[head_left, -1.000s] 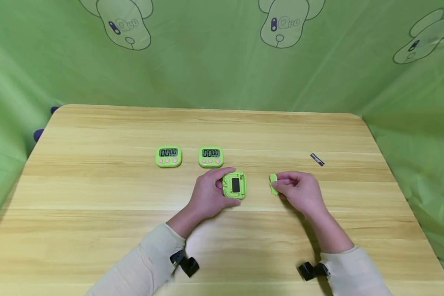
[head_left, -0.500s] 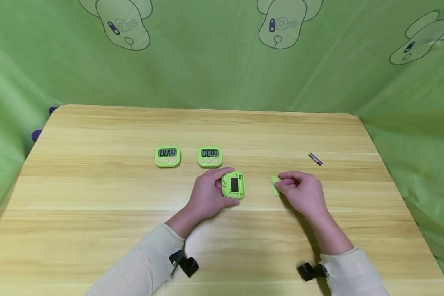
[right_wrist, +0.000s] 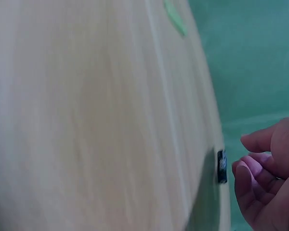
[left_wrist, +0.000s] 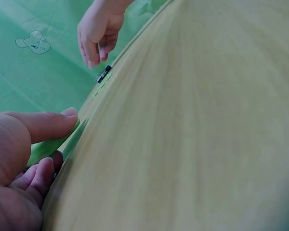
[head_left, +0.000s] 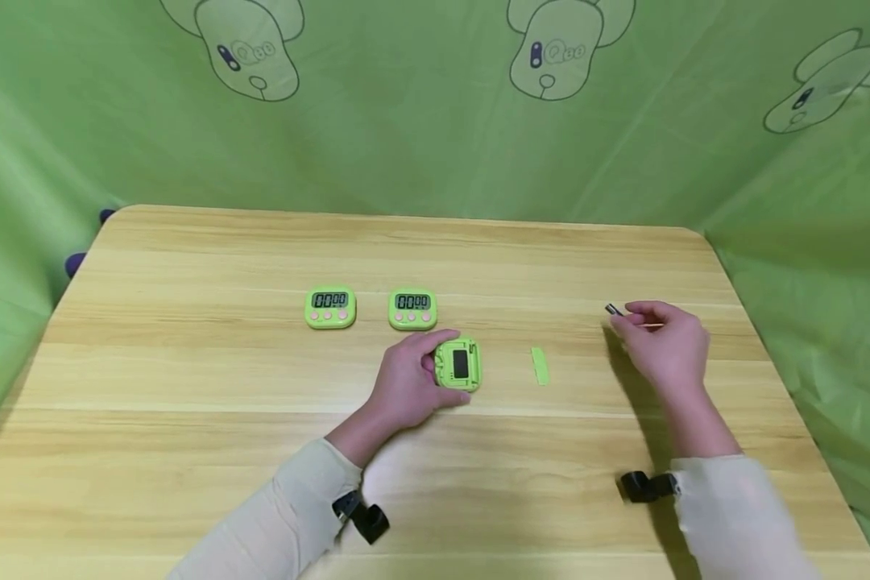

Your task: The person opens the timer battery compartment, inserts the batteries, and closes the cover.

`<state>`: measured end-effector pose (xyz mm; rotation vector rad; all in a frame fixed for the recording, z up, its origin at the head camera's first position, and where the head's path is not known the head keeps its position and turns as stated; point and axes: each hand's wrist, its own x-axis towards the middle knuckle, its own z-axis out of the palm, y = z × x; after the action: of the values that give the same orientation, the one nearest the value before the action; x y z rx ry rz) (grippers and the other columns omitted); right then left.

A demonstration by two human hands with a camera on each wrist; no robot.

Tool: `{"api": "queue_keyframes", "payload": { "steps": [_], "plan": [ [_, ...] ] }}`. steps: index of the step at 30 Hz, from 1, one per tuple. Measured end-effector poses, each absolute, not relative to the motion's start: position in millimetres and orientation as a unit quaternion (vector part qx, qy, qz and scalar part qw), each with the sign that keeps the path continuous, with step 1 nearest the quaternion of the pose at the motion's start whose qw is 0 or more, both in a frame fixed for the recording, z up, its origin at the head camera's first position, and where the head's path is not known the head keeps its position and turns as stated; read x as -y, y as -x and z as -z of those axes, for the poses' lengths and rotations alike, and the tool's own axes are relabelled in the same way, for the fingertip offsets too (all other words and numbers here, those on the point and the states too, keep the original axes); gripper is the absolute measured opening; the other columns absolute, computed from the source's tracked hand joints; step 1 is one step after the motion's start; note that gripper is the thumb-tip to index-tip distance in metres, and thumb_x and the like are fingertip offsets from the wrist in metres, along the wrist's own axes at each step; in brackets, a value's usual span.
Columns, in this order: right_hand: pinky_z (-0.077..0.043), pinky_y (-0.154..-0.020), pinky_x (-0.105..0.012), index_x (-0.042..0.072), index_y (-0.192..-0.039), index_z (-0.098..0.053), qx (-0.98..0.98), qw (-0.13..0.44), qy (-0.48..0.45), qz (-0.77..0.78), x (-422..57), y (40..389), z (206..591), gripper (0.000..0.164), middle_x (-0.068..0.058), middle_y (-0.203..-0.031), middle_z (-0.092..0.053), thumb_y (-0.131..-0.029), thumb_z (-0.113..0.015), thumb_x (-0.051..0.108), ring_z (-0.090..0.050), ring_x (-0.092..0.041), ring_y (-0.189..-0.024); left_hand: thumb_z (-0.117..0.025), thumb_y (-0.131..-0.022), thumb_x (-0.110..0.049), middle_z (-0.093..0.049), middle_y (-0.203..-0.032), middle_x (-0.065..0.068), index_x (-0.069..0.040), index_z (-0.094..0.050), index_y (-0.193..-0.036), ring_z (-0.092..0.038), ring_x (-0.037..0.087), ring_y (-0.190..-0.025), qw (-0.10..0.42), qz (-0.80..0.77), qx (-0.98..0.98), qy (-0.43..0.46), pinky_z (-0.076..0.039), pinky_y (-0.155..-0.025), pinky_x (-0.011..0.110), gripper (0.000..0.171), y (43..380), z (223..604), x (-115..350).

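Observation:
My left hand grips a green digital timer, back side up, with its battery compartment uncovered. In the left wrist view the thumb and fingers hold the timer's green edge. Over at the right, my right hand hovers by a small dark battery. The right wrist view has that battery lying on the table, with the thumb and fingertips spread apart just beside it. Between the hands lies the thin green battery cover.
Two more green timers, a left one and a right one, lie face up with 00:00 displays behind my left hand. The wooden table ends at a green curtain at the back and sides.
My right hand has put the green battery cover down on the table and moved right and back to the battery. The left hand still holds the timer in the same place.

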<state>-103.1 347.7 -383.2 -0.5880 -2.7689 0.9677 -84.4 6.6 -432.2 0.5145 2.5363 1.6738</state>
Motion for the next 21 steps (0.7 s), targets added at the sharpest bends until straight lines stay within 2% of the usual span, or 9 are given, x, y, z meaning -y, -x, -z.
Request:
{"api": "queue_keyframes", "payload": {
  "steps": [4,10,13,21],
  "plan": [
    [-0.047,-0.066,-0.024,0.004,-0.122,-0.069,0.931,0.063,0.199,-0.3,-355.7,110.3,389.1,0.047,-0.011,-0.107,-0.068,-0.091,-0.072,0.039,-0.06,-0.013,-0.086,-0.099,-0.057,-0.013,-0.057,-0.09,-0.002,-0.012,-0.065,-0.132,-0.055,0.013,-0.072,0.031,-0.544,-0.822,-0.168,-0.05,-0.061,0.026,0.082,84.6,432.1,-5.5],
    [-0.045,-0.083,-0.044,0.0,-0.121,-0.067,0.946,0.064,0.168,-0.269,-360.2,116.6,395.7,0.044,-0.02,-0.111,-0.068,-0.095,-0.068,0.035,-0.061,-0.036,-0.101,-0.099,-0.057,-0.014,-0.057,-0.091,-0.002,-0.013,-0.065,-0.132,-0.055,0.013,-0.073,0.029,-0.543,-0.822,-0.168,-0.05,-0.062,0.026,0.082,84.4,432.3,-5.4],
    [-0.042,-0.087,-0.049,-0.001,-0.116,-0.068,0.953,0.063,0.153,-0.255,-361.5,118.7,397.9,0.038,-0.021,-0.108,-0.069,-0.096,-0.066,0.032,-0.06,-0.038,-0.1,-0.099,-0.058,-0.014,-0.056,-0.09,-0.001,-0.012,-0.065,-0.132,-0.054,0.013,-0.071,0.031,-0.543,-0.822,-0.169,-0.05,-0.061,0.026,0.082,84.2,432.8,-5.6],
    [-0.041,-0.081,-0.046,0.0,-0.107,-0.07,0.963,0.055,0.125,-0.232,-360.0,122.5,400.3,0.027,-0.018,-0.1,-0.068,-0.099,-0.062,0.025,-0.058,-0.035,-0.092,-0.099,-0.058,-0.014,-0.055,-0.087,-0.001,-0.012,-0.064,-0.132,-0.054,0.013,-0.07,0.028,-0.542,-0.822,-0.174,-0.049,-0.06,0.026,0.081,84.5,433.2,-5.3]
  ]
}}
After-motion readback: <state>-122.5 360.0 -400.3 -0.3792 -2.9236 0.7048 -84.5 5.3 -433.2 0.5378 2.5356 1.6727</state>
